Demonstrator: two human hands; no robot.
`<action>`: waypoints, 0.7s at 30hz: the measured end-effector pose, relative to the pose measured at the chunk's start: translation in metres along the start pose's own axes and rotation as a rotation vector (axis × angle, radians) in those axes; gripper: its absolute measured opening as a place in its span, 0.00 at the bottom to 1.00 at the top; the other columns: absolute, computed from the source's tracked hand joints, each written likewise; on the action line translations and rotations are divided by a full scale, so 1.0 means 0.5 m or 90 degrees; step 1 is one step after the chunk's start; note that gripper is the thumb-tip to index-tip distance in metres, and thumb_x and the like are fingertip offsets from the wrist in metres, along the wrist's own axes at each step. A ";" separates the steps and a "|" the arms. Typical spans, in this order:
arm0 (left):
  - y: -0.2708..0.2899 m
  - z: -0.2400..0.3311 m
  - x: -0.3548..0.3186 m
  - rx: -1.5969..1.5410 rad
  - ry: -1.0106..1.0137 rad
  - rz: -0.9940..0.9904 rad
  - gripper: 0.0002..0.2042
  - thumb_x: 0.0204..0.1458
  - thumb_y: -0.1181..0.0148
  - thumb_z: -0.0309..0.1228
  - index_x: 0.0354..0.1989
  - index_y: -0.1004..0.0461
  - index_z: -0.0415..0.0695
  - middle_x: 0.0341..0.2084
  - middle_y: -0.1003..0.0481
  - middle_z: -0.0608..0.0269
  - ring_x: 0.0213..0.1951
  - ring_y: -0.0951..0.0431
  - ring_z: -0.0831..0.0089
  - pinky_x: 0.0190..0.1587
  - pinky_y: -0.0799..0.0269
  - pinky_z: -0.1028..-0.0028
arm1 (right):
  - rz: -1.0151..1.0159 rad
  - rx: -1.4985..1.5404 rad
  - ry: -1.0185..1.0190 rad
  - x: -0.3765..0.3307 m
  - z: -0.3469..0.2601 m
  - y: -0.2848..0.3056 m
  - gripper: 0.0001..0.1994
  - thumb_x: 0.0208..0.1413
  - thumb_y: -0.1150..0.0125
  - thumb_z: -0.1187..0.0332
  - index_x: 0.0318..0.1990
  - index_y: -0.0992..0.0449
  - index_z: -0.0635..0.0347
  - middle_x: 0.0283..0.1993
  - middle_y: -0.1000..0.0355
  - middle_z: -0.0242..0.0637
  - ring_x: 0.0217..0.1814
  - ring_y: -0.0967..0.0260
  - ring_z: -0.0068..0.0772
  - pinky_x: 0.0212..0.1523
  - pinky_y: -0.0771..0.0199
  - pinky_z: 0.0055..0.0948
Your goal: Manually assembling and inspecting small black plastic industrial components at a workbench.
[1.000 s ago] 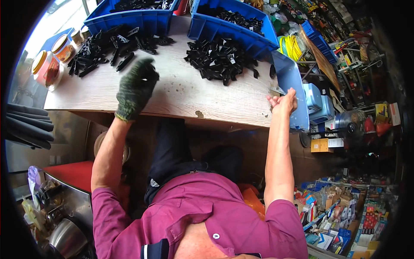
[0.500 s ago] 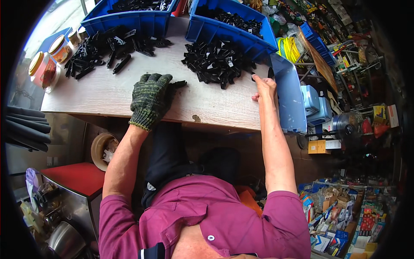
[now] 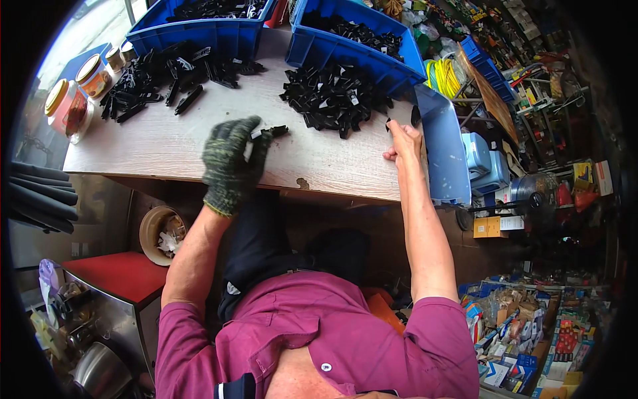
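Note:
My left hand (image 3: 232, 163), in a dark green knitted glove, is over the front middle of the table with thumb and forefinger curved. A short black plastic piece (image 3: 274, 131) with a pale bit at its near end juts from its thumb side; the glove partly hides the grip. My bare right hand (image 3: 407, 141) is at the table's right edge, thumb and forefinger pinching a small black part (image 3: 389, 124), mostly hidden. Ahead of it lies a heap of small black parts (image 3: 332, 100). A pile of longer black plastic pieces (image 3: 143, 86) lies on the far left.
Two blue bins (image 3: 199, 34) (image 3: 359, 56) with black parts stand along the back of the table (image 3: 166, 143). A light blue bin (image 3: 446, 143) adjoins its right edge. Jars (image 3: 68, 110) stand at the left corner. Crowded shelves fill the right.
My left hand's fingers have parted more, exposing the pale end of the black piece. My right hand has shifted slightly left and nearer, still pinching.

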State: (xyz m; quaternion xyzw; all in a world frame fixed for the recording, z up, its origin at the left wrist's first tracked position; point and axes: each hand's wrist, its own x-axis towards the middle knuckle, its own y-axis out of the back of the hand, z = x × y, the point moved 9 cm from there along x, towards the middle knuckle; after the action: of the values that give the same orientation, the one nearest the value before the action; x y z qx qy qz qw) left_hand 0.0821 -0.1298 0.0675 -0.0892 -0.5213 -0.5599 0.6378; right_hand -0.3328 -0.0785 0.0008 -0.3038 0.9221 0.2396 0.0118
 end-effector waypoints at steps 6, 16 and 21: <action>-0.139 0.119 -0.041 -0.258 0.084 -0.174 0.19 0.53 0.33 0.32 0.53 0.24 0.42 0.39 0.20 0.53 0.40 0.20 0.58 0.44 0.25 0.61 | -0.313 0.251 0.016 -0.164 0.001 -0.102 0.10 0.57 0.37 0.63 0.30 0.28 0.59 0.11 0.42 0.28 0.08 0.44 0.23 0.13 0.26 0.34; -0.247 0.148 -0.032 -0.271 0.116 -0.201 0.10 0.50 0.40 0.36 0.37 0.24 0.44 0.29 0.23 0.50 0.34 0.22 0.49 0.36 0.28 0.52 | -0.374 0.179 0.179 -0.244 -0.036 -0.160 0.12 0.62 0.40 0.61 0.26 0.31 0.47 0.18 0.45 0.15 0.17 0.55 0.09 0.18 0.58 0.18; -0.228 0.147 -0.039 -0.290 0.123 -0.179 0.09 0.52 0.39 0.35 0.38 0.22 0.46 0.30 0.22 0.52 0.33 0.21 0.50 0.35 0.27 0.55 | -0.352 0.171 0.193 -0.247 -0.041 -0.157 0.11 0.64 0.41 0.57 0.31 0.26 0.50 0.20 0.40 0.15 0.18 0.53 0.08 0.18 0.57 0.17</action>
State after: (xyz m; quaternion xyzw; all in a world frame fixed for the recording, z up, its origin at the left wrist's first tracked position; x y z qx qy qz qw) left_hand -0.0480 -0.1071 0.0314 -0.1034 -0.3262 -0.7517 0.5638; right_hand -0.1852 -0.0743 0.0055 -0.5700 0.8195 0.0559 -0.0207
